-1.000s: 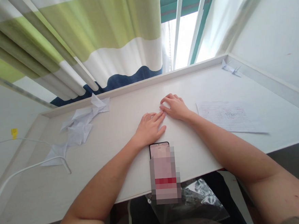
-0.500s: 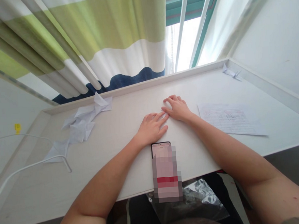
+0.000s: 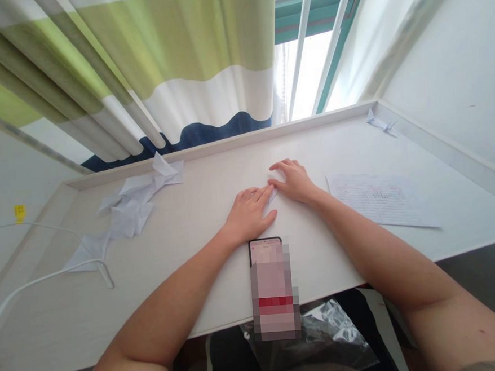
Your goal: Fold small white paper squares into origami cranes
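Note:
A small piece of white folded paper [image 3: 272, 195] lies on the white desk, mostly covered by my hands. My left hand [image 3: 249, 212] rests palm down over its left side, fingertips on the paper and thumb spread out toward the right. From the right, my right hand [image 3: 293, 179] touches the paper's far end with curved fingers, thumb and index finger apart. The fingertips of both hands nearly meet. Just below my left hand lies a phone [image 3: 268, 274], its screen lit and partly blurred.
Folded white papers [image 3: 133, 210] lie at the left beside a white cable [image 3: 66, 266]. A written sheet [image 3: 379, 199] is at the right, and a small folded paper [image 3: 381, 123] sits in the far right corner. The desk's raised rim [image 3: 227, 144] runs below the curtain [image 3: 170, 44].
My left index finger has drawn in from over the paper, uncovering more of it. My right hand has hardly moved. The whole view has shifted slightly.

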`<move>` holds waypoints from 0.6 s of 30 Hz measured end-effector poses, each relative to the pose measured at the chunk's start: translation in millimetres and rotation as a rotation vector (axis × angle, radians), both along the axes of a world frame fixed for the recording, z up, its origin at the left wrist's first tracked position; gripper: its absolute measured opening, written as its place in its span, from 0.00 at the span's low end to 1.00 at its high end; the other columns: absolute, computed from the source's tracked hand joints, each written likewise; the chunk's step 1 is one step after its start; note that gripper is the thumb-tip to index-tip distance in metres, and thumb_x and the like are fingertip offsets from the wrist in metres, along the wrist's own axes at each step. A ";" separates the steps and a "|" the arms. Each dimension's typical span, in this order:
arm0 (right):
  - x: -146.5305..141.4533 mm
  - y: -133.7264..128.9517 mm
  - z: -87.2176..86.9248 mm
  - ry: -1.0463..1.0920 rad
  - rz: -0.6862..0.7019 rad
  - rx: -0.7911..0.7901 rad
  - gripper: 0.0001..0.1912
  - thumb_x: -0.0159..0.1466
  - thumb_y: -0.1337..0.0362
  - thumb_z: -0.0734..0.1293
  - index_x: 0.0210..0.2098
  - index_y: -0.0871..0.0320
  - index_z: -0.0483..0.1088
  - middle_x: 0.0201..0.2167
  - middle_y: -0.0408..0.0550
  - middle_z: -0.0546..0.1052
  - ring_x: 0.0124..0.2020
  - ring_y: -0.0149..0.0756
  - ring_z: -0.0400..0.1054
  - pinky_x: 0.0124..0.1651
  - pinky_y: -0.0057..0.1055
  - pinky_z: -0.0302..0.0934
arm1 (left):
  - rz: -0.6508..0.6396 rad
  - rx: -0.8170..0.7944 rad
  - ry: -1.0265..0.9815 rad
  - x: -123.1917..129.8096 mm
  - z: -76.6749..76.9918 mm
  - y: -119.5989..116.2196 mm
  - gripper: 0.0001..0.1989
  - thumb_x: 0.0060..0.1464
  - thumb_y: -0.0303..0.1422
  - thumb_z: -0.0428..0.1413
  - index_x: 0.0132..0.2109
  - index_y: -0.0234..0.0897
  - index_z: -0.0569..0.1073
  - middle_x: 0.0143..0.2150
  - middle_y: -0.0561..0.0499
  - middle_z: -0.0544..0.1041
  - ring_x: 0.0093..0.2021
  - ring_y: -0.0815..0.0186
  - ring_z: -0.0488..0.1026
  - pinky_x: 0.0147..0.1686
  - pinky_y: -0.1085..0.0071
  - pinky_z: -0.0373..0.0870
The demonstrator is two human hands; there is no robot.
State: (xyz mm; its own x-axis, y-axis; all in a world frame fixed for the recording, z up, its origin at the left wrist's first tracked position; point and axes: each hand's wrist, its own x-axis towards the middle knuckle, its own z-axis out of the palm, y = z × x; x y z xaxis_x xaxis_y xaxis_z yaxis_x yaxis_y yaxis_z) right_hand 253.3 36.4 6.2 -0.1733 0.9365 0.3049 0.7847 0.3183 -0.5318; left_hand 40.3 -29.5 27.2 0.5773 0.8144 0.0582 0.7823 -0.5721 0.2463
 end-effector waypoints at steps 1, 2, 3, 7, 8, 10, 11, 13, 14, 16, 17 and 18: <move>2.3 1.1 -0.1 0.031 0.058 0.012 0.10 0.68 0.61 0.71 0.48 0.51 0.81 0.56 0.54 0.81 0.60 0.56 0.72 0.65 0.58 0.64 | 0.014 0.016 -0.002 0.3 0.2 0.0 0.32 0.72 0.44 0.51 0.78 0.43 0.64 0.78 0.48 0.68 0.75 0.49 0.64 0.78 0.48 0.56; 4.5 2.0 -0.2 0.054 0.130 0.017 0.08 0.68 0.63 0.70 0.44 0.50 0.81 0.54 0.53 0.83 0.58 0.54 0.74 0.65 0.56 0.64 | 0.031 0.035 -0.002 0.3 0.4 0.4 0.31 0.72 0.44 0.51 0.77 0.43 0.65 0.78 0.48 0.69 0.74 0.49 0.65 0.77 0.48 0.57; 6.4 2.6 -0.2 0.064 0.198 0.011 0.08 0.68 0.64 0.69 0.41 0.50 0.82 0.53 0.51 0.84 0.57 0.52 0.75 0.66 0.55 0.64 | 0.050 0.054 -0.002 0.1 0.5 1.2 0.29 0.72 0.44 0.51 0.76 0.43 0.67 0.77 0.47 0.70 0.74 0.49 0.66 0.76 0.49 0.58; 8.7 0.5 0.5 0.034 0.336 -0.021 0.13 0.72 0.65 0.66 0.43 0.47 0.84 0.53 0.47 0.86 0.58 0.50 0.75 0.67 0.55 0.62 | 0.111 0.081 -0.001 -3.2 1.1 8.0 0.25 0.75 0.41 0.49 0.71 0.41 0.74 0.74 0.47 0.75 0.74 0.51 0.68 0.76 0.49 0.59; 8.1 -0.8 1.0 0.017 0.348 -0.016 0.12 0.72 0.64 0.67 0.44 0.46 0.85 0.54 0.47 0.86 0.60 0.50 0.75 0.67 0.56 0.62 | 0.114 0.071 0.000 -4.4 1.6 9.9 0.24 0.75 0.41 0.48 0.70 0.41 0.74 0.74 0.48 0.75 0.75 0.51 0.67 0.77 0.49 0.58; 6.6 -3.0 2.5 -0.013 0.364 0.004 0.10 0.71 0.62 0.70 0.46 0.45 0.85 0.56 0.47 0.85 0.63 0.53 0.73 0.68 0.58 0.60 | 0.112 0.034 0.022 -6.8 3.1 12.6 0.26 0.76 0.41 0.45 0.73 0.42 0.72 0.76 0.50 0.71 0.79 0.52 0.63 0.79 0.47 0.55; 6.0 -3.8 3.5 -0.025 0.371 0.012 0.09 0.71 0.60 0.71 0.47 0.45 0.85 0.57 0.47 0.85 0.64 0.53 0.72 0.68 0.58 0.59 | 0.101 0.009 0.047 -8.1 4.1 13.4 0.27 0.77 0.41 0.44 0.75 0.43 0.70 0.78 0.51 0.68 0.81 0.51 0.59 0.80 0.46 0.53; 5.4 -4.5 6.1 -0.045 0.381 0.008 0.09 0.71 0.59 0.71 0.47 0.46 0.85 0.57 0.47 0.85 0.64 0.54 0.72 0.68 0.58 0.58 | 0.065 -0.045 0.111 -10.6 6.4 14.3 0.29 0.78 0.40 0.41 0.79 0.45 0.63 0.82 0.53 0.60 0.84 0.50 0.52 0.81 0.43 0.48; 5.3 -4.7 7.6 -0.057 0.378 -0.001 0.09 0.72 0.58 0.71 0.47 0.46 0.85 0.56 0.47 0.86 0.64 0.54 0.72 0.68 0.57 0.58 | 0.044 -0.063 0.135 -12.1 7.3 14.7 0.30 0.78 0.40 0.41 0.80 0.45 0.60 0.83 0.54 0.58 0.84 0.50 0.49 0.81 0.41 0.46; 5.5 -5.4 10.5 -0.083 0.361 -0.018 0.09 0.72 0.58 0.71 0.47 0.46 0.85 0.53 0.47 0.86 0.61 0.54 0.73 0.67 0.57 0.58 | 0.010 -0.066 0.140 -15.4 7.9 16.7 0.30 0.78 0.41 0.41 0.81 0.46 0.58 0.83 0.53 0.56 0.85 0.49 0.47 0.82 0.39 0.43; 5.6 -5.9 11.8 -0.095 0.352 -0.020 0.08 0.72 0.58 0.72 0.46 0.45 0.85 0.53 0.47 0.86 0.61 0.54 0.73 0.67 0.57 0.58 | 0.000 -0.053 0.117 -17.1 7.4 18.4 0.30 0.78 0.42 0.41 0.81 0.47 0.60 0.83 0.53 0.58 0.85 0.49 0.48 0.82 0.39 0.42; 5.6 -6.6 13.0 -0.104 0.346 -0.020 0.08 0.71 0.59 0.72 0.45 0.45 0.85 0.52 0.46 0.86 0.61 0.54 0.73 0.67 0.56 0.58 | -0.007 -0.037 0.083 -18.9 6.3 20.6 0.29 0.77 0.43 0.42 0.79 0.47 0.62 0.82 0.52 0.61 0.84 0.50 0.50 0.82 0.39 0.42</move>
